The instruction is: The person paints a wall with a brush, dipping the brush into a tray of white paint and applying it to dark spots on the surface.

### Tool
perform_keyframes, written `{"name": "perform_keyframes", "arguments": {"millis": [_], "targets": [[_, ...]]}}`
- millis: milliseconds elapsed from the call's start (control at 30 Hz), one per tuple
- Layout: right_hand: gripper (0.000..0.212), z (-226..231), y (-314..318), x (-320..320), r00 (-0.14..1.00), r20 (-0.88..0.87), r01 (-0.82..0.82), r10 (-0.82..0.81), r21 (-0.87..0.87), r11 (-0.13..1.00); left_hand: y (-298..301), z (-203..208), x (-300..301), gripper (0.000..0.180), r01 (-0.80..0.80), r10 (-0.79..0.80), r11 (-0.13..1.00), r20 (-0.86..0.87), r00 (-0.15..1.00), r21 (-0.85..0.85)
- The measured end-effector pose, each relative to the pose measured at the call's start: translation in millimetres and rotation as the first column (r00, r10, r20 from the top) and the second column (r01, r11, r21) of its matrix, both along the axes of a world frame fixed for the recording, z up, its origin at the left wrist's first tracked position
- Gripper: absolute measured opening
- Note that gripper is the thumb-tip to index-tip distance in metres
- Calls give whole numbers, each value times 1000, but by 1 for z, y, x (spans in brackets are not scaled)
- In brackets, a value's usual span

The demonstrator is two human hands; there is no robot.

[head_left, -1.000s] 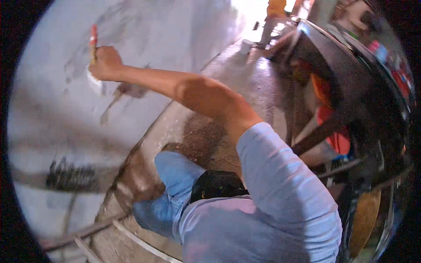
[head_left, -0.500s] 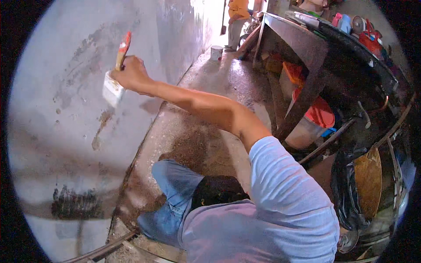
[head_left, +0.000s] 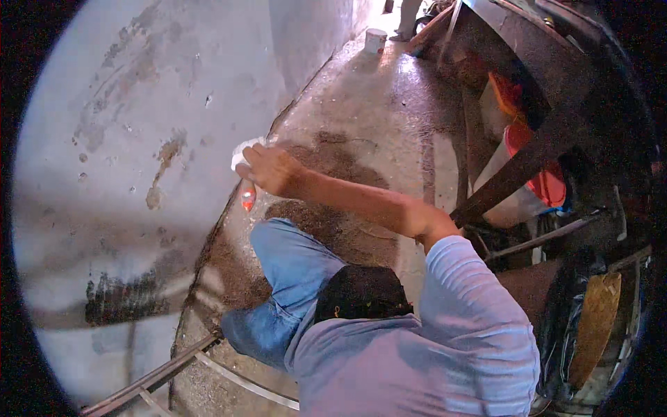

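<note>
By the wall (head_left: 222, 83), the right grip (head_left: 276, 171) clasps the brush (head_left: 243, 154), now lower, handle (head_left: 248, 199) flipped toward the knee (head_left: 274, 233).

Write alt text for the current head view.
A bare right hand grips a white-headed, red-ended paintbrush near the foot of a stained, flat grey wall; the left hand is out of view. Blue denim trousers show below, over a dark-patched brown floor, with a white cylindrical bucket farther off.
</note>
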State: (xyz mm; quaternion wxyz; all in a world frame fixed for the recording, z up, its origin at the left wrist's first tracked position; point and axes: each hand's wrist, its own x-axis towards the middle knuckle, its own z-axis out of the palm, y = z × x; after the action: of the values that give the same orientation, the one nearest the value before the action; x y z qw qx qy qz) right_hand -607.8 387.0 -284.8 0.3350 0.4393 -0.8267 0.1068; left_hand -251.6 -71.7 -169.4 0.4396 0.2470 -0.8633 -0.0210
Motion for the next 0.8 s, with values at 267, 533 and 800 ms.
{"name": "perform_keyframes", "arguments": {"millis": [267, 533, 800], "targets": [[30, -21, -54, 40, 922, -18, -387, 386, -13, 922, 248, -104, -160, 66, -10, -638, -368, -245, 730, 930], [33, -36, -69, 76, 887, 130, -451, 442, 48, 891, 266, -140, -157, 42, 43, -462, -639, -428, 776, 768], [46, -55, -66, 72, 882, 399, -243, 251, -71, 967, 244, -168, -128, 25, 61, -599, -463, -362, 714, 884]]}}
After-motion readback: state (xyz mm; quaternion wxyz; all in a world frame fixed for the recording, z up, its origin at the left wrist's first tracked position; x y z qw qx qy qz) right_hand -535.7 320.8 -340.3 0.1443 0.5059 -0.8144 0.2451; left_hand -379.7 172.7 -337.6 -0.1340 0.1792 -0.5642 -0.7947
